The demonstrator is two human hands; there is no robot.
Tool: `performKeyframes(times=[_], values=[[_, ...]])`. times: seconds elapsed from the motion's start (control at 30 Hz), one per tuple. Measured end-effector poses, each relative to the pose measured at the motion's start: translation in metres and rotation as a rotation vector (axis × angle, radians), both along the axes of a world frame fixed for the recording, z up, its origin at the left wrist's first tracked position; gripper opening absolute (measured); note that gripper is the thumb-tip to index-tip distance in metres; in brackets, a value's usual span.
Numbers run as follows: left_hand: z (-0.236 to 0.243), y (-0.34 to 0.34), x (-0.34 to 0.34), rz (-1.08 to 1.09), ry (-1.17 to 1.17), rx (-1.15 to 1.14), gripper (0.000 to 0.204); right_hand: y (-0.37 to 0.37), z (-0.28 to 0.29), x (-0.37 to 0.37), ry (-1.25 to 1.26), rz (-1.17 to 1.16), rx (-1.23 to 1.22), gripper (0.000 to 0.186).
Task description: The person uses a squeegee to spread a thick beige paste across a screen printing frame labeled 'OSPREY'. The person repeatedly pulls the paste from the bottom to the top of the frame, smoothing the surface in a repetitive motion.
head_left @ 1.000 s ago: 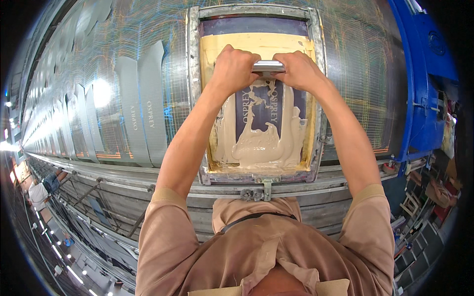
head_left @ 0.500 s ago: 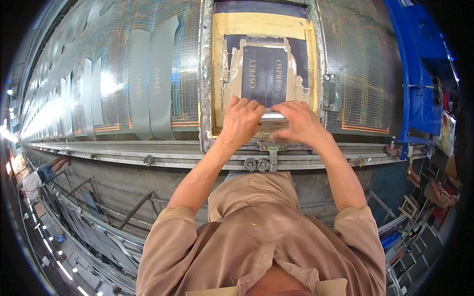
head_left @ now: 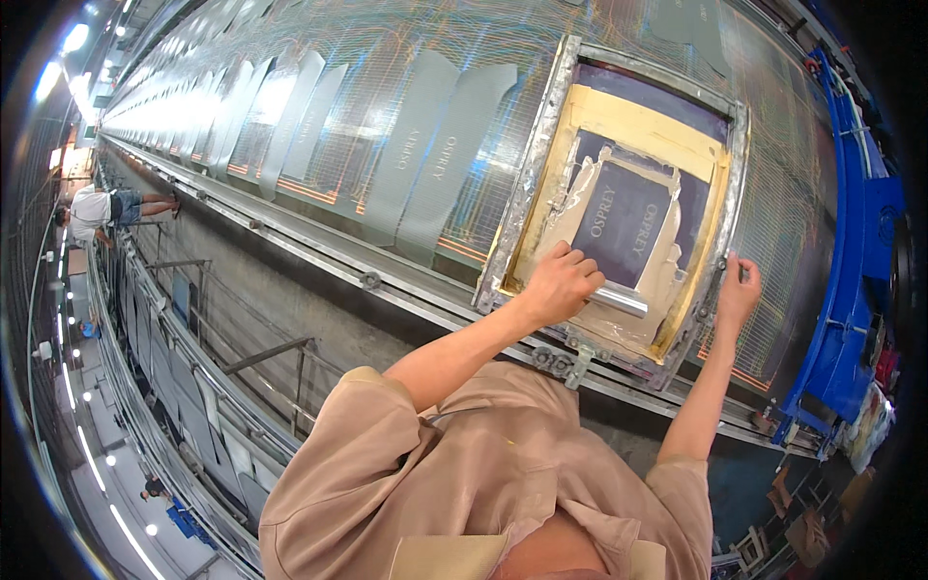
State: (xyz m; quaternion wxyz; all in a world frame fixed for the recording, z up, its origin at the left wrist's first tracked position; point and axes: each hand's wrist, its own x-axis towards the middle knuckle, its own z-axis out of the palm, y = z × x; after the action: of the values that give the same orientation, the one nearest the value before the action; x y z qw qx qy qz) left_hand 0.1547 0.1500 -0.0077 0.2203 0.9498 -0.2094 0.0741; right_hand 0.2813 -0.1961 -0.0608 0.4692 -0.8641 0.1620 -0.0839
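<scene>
A metal-framed printing screen (head_left: 541,164) with yellow tape edging and a dark mesh centre lies on a long printing table (head_left: 319,145). Pale ink is smeared around the dark centre. My left hand (head_left: 561,282) is closed on the handle of a metal squeegee (head_left: 619,302) at the near edge of the screen. My right hand (head_left: 737,292) grips the right side rail of the screen frame.
Several grey fabric pieces (head_left: 425,155) lie in a row along the table to the left. A metal rail (head_left: 367,280) runs along the table's near edge. A blue machine frame (head_left: 860,261) stands at the right. Another person (head_left: 101,208) stands far off at the left.
The squeegee came from the far end of the screen to its near edge. My right hand let go of it and took the frame's right rail. The view swung left.
</scene>
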Motion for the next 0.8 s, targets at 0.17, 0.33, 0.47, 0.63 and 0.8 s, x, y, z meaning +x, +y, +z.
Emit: performKeyframes(times=[0.17,0.33,0.47,0.63,0.8], values=[[0.003,0.038,-0.019,0.073,-0.006,0.015,0.027,0.06,-0.008,-0.016,-0.021,0.042,0.064,0.025],[0.019,0.233,0.013,-0.002,-0.011,0.061,0.022,0.259,-0.023,-0.009,-0.097,-0.026,0.099,0.028],[0.03,0.286,-0.028,-0.01,-0.031,0.143,0.028,0.335,-0.002,-0.021,-0.033,-0.025,0.109,0.029],[0.029,0.304,-0.059,-0.111,0.04,0.163,0.039,0.337,-0.005,-0.019,-0.118,-0.037,0.026,0.029],[0.021,0.31,-0.046,-0.123,0.03,0.165,0.037,0.336,-0.014,-0.011,-0.07,-0.056,-0.049,0.028]])
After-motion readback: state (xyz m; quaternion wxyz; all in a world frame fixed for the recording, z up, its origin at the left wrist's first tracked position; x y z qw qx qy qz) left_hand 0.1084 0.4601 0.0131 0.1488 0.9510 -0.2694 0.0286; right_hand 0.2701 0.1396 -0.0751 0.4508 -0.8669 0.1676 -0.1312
